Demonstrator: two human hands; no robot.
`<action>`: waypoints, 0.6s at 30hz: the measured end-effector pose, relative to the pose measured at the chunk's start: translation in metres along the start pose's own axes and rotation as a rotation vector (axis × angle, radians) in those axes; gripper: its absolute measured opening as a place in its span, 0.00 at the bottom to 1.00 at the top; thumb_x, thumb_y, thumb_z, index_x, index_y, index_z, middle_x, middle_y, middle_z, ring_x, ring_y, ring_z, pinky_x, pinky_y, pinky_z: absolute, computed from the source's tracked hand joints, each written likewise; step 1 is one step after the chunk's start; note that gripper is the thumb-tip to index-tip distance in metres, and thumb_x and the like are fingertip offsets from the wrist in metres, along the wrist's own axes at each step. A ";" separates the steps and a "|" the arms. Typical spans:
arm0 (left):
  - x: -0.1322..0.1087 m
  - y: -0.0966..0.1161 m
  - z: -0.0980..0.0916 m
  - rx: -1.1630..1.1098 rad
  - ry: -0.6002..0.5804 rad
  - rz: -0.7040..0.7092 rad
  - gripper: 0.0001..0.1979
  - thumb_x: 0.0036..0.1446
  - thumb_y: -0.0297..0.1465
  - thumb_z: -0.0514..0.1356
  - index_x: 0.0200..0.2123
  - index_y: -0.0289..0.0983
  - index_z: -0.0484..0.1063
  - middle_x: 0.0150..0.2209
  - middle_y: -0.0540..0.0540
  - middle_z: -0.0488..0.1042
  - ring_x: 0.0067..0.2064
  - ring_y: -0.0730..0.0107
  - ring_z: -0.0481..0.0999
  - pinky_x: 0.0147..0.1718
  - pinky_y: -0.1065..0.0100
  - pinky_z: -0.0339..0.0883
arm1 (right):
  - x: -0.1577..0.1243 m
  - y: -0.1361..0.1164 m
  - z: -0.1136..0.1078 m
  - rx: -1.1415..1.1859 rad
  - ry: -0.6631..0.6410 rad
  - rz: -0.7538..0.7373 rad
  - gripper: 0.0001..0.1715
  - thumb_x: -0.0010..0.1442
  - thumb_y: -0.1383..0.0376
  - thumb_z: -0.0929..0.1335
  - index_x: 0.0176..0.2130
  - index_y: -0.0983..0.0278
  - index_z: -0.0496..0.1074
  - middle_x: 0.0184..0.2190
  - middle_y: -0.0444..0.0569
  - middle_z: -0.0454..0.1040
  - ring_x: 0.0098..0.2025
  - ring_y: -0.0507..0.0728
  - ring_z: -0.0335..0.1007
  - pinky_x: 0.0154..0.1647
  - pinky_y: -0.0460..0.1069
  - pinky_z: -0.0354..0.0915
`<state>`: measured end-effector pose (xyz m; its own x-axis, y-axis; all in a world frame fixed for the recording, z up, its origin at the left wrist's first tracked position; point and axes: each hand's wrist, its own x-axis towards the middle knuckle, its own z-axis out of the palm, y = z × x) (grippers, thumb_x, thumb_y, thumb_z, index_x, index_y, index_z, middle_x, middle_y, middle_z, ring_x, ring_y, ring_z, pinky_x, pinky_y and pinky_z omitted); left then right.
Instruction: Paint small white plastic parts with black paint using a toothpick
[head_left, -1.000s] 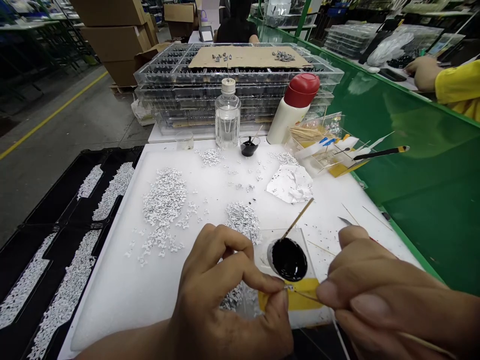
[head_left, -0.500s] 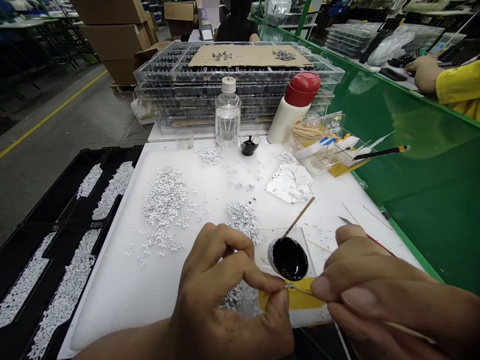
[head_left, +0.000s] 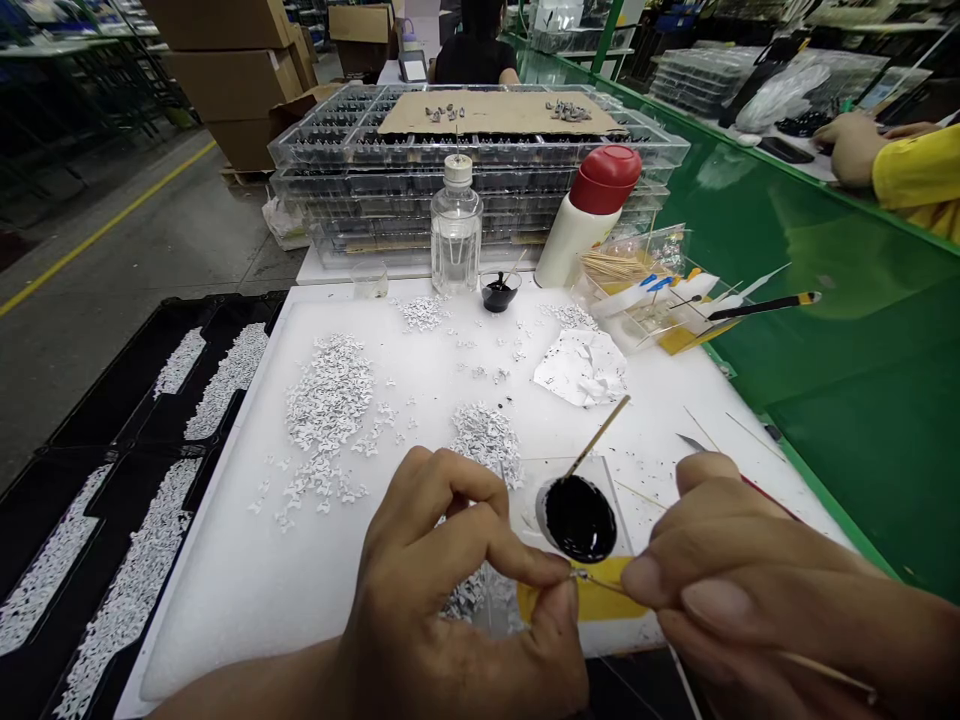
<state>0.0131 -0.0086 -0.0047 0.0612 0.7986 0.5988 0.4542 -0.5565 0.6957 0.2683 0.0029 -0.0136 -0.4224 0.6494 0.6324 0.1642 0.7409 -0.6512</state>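
Observation:
Between the thumb and forefinger of my left hand (head_left: pixel 457 580) is pinched a tiny pale piece (head_left: pixel 577 574), mostly covered by the fingertips. My right hand (head_left: pixel 780 590) is closed around a thin wooden toothpick-like stick (head_left: pixel 604 583), whose tip meets the small piece. Just beyond my fingers stands a round cup of black paint (head_left: pixel 580 518), with another wooden stick (head_left: pixel 598 436) leaning in it. Yellow tape (head_left: pixel 600 592) lies below the cup. Heaps of small white pieces (head_left: pixel 330 395) cover parts of the white board, one heap (head_left: pixel 484 440) close behind my left hand.
Black trays (head_left: pixel 142 500) of white pieces stand at the left. At the back are a glass bottle (head_left: pixel 456 235), a small black-paint bowl (head_left: pixel 499 292), a red-capped flask (head_left: pixel 592 215) and stacked clear trays (head_left: pixel 337 165). A knife (head_left: pixel 691 442) lies by my right hand. A yellow-sleeved person sits beyond the green partition (head_left: pixel 817 330).
My right hand has shifted very slightly, with the stick still at the small piece. My left hand stays in place. At the far right, the other person's hands moved a little.

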 end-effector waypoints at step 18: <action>0.000 0.001 0.003 0.004 0.013 -0.007 0.11 0.61 0.20 0.69 0.36 0.43 0.78 0.37 0.55 0.76 0.36 0.74 0.80 0.35 0.70 0.77 | -0.014 0.006 -0.002 0.050 0.038 0.030 0.25 0.81 0.66 0.80 0.72 0.52 0.85 0.49 0.45 0.94 0.31 0.58 0.85 0.75 0.68 0.79</action>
<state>0.0163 -0.0087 -0.0048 0.0463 0.7990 0.5995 0.4583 -0.5503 0.6980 0.2770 -0.0012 -0.0251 -0.3837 0.6778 0.6271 0.1314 0.7123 -0.6895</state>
